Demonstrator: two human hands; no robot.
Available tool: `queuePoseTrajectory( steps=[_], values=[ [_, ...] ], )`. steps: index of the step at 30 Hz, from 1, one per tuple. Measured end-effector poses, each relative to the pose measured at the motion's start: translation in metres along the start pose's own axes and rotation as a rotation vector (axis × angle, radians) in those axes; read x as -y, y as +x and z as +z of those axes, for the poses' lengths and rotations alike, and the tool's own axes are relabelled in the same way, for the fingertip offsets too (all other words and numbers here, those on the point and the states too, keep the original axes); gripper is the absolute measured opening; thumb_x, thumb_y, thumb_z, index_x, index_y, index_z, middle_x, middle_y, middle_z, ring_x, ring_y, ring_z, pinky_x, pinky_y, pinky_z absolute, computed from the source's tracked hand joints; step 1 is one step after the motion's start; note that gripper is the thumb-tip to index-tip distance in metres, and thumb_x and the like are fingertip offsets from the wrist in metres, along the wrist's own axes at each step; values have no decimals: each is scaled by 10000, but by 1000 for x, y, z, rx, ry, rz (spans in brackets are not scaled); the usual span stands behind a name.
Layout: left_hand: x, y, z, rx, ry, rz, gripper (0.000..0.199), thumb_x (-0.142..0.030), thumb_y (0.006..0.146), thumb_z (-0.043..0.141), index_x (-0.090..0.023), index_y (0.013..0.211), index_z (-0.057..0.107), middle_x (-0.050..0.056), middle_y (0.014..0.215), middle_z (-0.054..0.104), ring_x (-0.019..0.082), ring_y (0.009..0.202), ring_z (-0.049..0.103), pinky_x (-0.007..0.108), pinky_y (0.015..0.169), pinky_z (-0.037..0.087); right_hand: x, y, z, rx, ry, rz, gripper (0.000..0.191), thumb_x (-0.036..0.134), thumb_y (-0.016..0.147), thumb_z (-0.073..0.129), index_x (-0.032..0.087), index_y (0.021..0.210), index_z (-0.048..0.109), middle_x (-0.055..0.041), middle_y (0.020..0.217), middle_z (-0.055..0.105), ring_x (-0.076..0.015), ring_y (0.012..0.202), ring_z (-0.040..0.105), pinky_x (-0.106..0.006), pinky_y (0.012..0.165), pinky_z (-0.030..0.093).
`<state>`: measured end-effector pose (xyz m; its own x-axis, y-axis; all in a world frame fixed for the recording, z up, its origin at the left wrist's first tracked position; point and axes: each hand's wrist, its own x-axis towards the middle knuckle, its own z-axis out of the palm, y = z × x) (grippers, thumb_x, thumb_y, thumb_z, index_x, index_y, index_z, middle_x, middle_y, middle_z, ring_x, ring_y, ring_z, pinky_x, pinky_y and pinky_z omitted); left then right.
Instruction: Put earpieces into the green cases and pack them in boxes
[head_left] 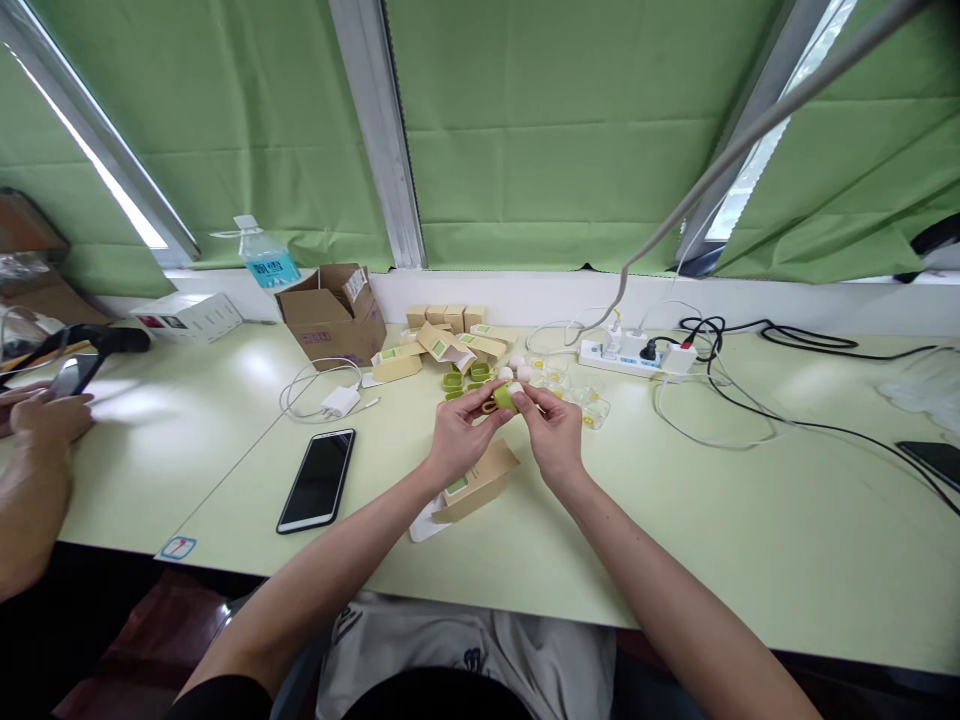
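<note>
Both hands meet over the middle of the table around a small green holder [505, 396] with a white rounded piece [515, 388] at its top. My left hand [463, 432] is closed on the green holder, and a small yellowish loop shows by its fingers. Thumb and fingers of my right hand [553, 428] pinch at the white rounded piece. Just beyond lie several green square cups [453, 382] and pale round pieces [523, 372]. Clear plastic shells with yellow spots [595, 408] are to their right. Below my hands an opened cardboard box [480, 485] lies on its side.
Several small cardboard boxes [442, 345] are piled at the back beside a larger brown carton [330, 318]. A phone [316, 480] and white charger [341, 401] lie left. Rightward stands a power strip [637, 357] with trailing cables. Another person's hand [52, 415] holds a device at far left.
</note>
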<state>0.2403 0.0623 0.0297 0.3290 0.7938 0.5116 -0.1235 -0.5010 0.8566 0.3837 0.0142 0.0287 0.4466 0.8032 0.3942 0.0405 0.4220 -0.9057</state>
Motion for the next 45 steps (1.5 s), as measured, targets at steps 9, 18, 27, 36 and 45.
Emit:
queuePoseTrajectory(
  steps=[9,18,27,36,45],
  values=[
    [1,0,1,-23,-46,-11,547,-478,845,875,-155,1281,812,109,1207,834,257,1046,797,397,999,665,1,-3,0,11,-63,-56,359,538,923,752,239,1075,879,-53,1029,819,-262,1007,737,-425,961,572],
    [2,4,-8,-17,-139,-70,558,-450,822,909,-155,1285,810,119,1192,831,252,1035,791,379,960,661,1,-7,2,70,-100,-102,445,626,998,657,250,1117,865,-85,1121,799,-271,1071,719,-431,980,560],
    [7,11,-19,55,-269,-115,606,-476,842,904,-162,1345,776,153,1263,813,284,1114,786,395,1011,621,8,7,-15,119,140,36,470,604,938,735,245,1228,824,-90,1201,825,-287,1107,735,-451,921,600],
    [10,17,-30,20,-347,-128,520,-366,793,951,-199,1265,812,134,1318,795,258,1171,760,328,987,599,2,23,-29,-105,-55,-17,365,490,923,667,209,1110,805,-92,1011,823,-241,954,725,-356,764,544],
    [25,30,-49,-95,-504,-250,564,-300,697,993,-185,1220,818,57,973,818,175,926,769,283,852,604,-20,60,-90,-262,-918,-55,310,366,879,639,212,1114,768,-103,1021,793,-323,1026,621,-492,958,453]
  ],
)
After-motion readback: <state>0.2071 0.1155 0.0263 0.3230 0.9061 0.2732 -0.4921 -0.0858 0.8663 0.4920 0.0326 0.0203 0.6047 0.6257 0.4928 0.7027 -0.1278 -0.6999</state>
